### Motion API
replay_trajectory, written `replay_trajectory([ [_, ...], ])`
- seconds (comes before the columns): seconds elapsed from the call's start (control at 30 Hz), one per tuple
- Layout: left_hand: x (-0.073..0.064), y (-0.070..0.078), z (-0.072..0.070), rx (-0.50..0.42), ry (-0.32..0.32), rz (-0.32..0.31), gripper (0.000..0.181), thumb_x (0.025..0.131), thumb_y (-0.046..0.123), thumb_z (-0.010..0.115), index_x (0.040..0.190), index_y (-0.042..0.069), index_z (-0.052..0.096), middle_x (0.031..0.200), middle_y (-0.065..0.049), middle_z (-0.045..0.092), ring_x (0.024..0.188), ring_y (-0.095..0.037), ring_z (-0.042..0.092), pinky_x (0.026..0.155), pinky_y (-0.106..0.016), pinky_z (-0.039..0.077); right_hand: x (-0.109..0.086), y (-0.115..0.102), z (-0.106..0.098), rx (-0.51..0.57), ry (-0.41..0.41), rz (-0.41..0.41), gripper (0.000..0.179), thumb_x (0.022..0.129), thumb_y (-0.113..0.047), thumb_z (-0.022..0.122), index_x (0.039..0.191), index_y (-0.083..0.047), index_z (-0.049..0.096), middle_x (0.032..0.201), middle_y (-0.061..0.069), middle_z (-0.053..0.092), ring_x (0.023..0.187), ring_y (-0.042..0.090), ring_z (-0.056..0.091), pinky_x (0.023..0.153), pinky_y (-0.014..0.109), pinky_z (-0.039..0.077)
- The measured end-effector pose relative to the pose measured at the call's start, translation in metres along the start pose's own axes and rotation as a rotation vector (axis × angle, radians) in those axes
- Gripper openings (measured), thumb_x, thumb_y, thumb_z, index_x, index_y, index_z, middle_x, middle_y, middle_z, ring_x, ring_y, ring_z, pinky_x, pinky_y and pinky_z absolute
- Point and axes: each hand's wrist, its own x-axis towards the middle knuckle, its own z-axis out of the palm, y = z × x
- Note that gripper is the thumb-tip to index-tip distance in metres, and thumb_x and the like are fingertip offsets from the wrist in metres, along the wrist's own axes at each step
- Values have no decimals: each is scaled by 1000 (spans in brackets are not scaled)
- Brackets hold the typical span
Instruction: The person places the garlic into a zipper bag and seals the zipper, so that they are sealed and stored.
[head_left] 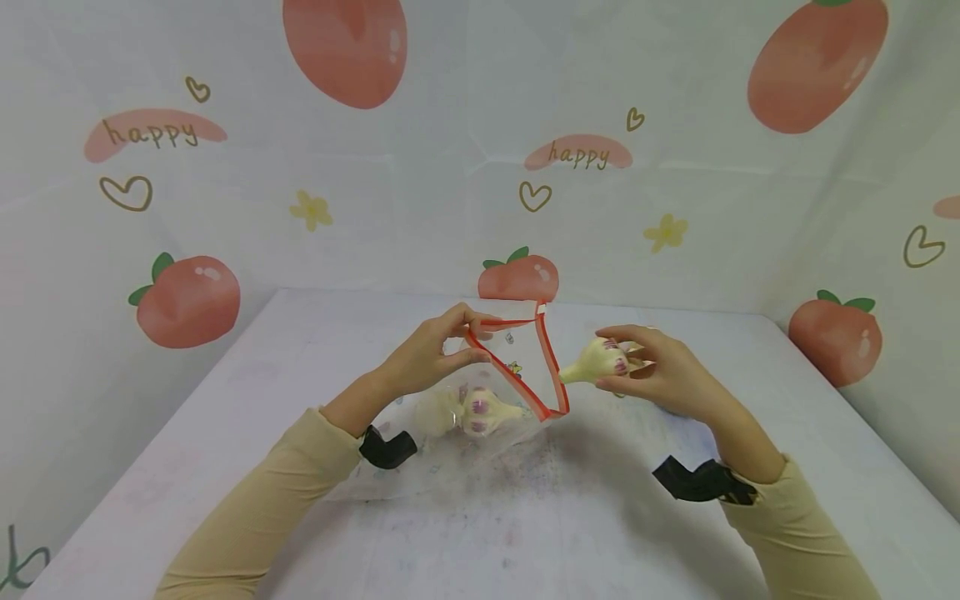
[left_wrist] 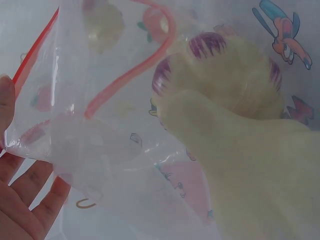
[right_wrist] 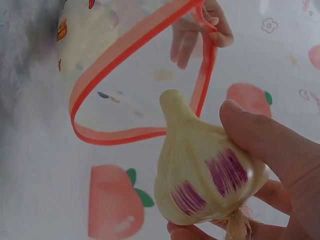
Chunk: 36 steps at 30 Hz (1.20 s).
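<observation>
My left hand (head_left: pixel 442 350) pinches the rim of a clear zip bag (head_left: pixel 555 367) with a red-orange edge and small cartoon prints. The bag's mouth gapes toward the right. Inside it lie garlic bulbs with purple streaks, one garlic bulb (head_left: pixel 480 412) showing plainly through the plastic and large in the left wrist view. To the right of the mouth, my right hand (head_left: pixel 667 371) grips another garlic bulb (right_wrist: pixel 205 170) by its root end, between thumb and fingers. Its stem points left at the bag's opening and overlaps the red edge in the right wrist view.
A pale table (head_left: pixel 465 550) carries the lower part of the bag. Behind it hangs a white cloth backdrop (head_left: pixel 420 167) printed with peaches, hearts and flowers. Black straps sit on both wrists, next to beige sleeves (head_left: pixel 262 492).
</observation>
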Motion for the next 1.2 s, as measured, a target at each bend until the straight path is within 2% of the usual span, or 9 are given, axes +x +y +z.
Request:
replay_trajectory([
  [0.2, 0, 1, 0, -3, 2, 4, 27, 83, 10, 69, 95, 6, 45, 115, -13, 64, 106, -28, 65, 89, -49, 49, 3, -1, 5, 37, -8, -5, 56, 76, -15, 78, 125, -3, 53, 119, 15, 58, 93, 29, 66, 75, 30, 58],
  [0.47, 2, 1, 1, 8, 4, 2, 28, 83, 10, 69, 98, 5, 46, 97, -10, 62, 105, -28, 65, 92, -47, 49, 8, -3, 13, 29, -16, -27, 57, 76, -18, 78, 126, -3, 53, 122, 17, 59, 91, 27, 66, 76, 34, 58],
  [0.6, 2, 1, 1, 11, 4, 5, 28, 83, 10, 69, 98, 5, 45, 98, -10, 62, 105, -28, 65, 92, -48, 49, 9, -3, 15, 25, -8, -36, 58, 75, -16, 79, 125, -3, 53, 122, 16, 59, 90, 26, 67, 75, 32, 58],
  [0.83, 1, 2, 0, -17, -2, -7, 28, 83, 10, 68, 94, 6, 44, 111, -14, 64, 107, -32, 64, 87, -52, 49, 11, -7, 17, 17, 8, -62, 59, 73, -14, 80, 125, -2, 54, 122, 16, 60, 90, 26, 68, 75, 32, 58],
  [1.2, 2, 1, 1, -12, 0, -7, 28, 83, 10, 69, 95, 6, 43, 105, -14, 65, 107, -31, 64, 89, -53, 48, 15, -11, 24, 45, -25, -69, 55, 76, -16, 78, 124, -2, 54, 123, 17, 58, 92, 26, 67, 78, 37, 57],
])
